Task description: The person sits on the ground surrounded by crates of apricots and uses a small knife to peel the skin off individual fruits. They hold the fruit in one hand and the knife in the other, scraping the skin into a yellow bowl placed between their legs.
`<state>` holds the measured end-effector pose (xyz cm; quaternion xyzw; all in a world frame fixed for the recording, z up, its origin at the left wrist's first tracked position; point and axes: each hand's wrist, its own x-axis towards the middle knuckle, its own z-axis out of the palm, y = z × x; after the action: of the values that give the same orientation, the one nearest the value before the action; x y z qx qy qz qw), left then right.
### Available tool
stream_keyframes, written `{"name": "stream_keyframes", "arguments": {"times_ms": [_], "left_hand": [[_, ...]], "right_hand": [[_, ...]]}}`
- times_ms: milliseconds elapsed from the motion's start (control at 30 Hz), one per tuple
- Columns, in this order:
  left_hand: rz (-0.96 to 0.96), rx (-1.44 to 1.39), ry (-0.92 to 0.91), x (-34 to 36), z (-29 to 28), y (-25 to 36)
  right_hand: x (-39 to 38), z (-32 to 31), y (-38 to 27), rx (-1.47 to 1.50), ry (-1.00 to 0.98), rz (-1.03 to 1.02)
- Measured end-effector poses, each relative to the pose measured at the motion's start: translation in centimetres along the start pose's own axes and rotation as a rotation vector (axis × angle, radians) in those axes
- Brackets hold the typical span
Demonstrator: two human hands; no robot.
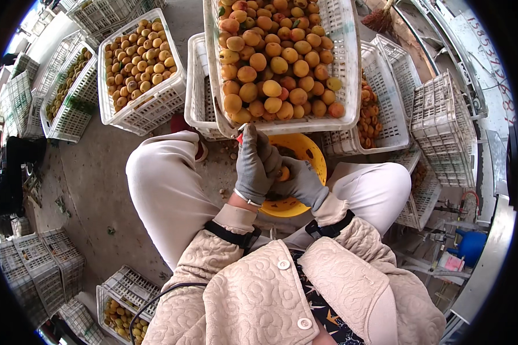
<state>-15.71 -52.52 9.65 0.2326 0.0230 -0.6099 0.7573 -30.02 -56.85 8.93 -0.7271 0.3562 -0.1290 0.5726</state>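
Both my hands wear grey gloves and meet above a yellow basin [323, 167] between my knees. My left hand [252, 169] is closed, thumb up, on a small tool with a red part [240, 138] and a metal-looking end; its exact kind is hidden by the fingers. My right hand [302, 181] is curled round an apricot [283, 173], which peeks out between the two hands. Dark contents in the basin are mostly covered by my hands. Just beyond them, a white plastic crate [351, 75] heaped with whole apricots [276, 63] rests on another white crate [197, 86].
On the right stands a crate [400, 129] of orange apricot pieces [369, 109], beside stacked crates [443, 126]. More apricot crates [144, 112] stand at the left and a crate [126, 287] behind. A broom [378, 20] lies far right; a blue tank [471, 247] sits near the right edge.
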Motion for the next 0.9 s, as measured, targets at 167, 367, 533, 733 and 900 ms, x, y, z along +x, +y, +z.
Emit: {"name": "stream_keyframes", "arguments": {"times_ms": [167,367,533,733,900], "left_hand": [[0.019,0.190,0.026,0.1,0.0,-1.6],[0.077,0.574,-0.077,0.3,-0.8,-4.4],[0.293,0.905,-0.332,1.1,-1.5,-5.9],[0.375,1.114,-0.412,0.9,-2.0,-5.0],[0.631,1.573,-0.552,1.7,-2.7,-3.6]], "right_hand": [[-0.4,-0.2,-0.8,-0.233,-0.015,0.066],[-0.6,0.1,2.1,-0.586,-0.115,0.222],[-1.4,0.8,9.7,-0.792,0.096,-0.089],[-1.4,1.4,7.8,-0.614,0.076,0.004],[-1.1,2.4,7.2,0.180,0.213,0.216]]}}
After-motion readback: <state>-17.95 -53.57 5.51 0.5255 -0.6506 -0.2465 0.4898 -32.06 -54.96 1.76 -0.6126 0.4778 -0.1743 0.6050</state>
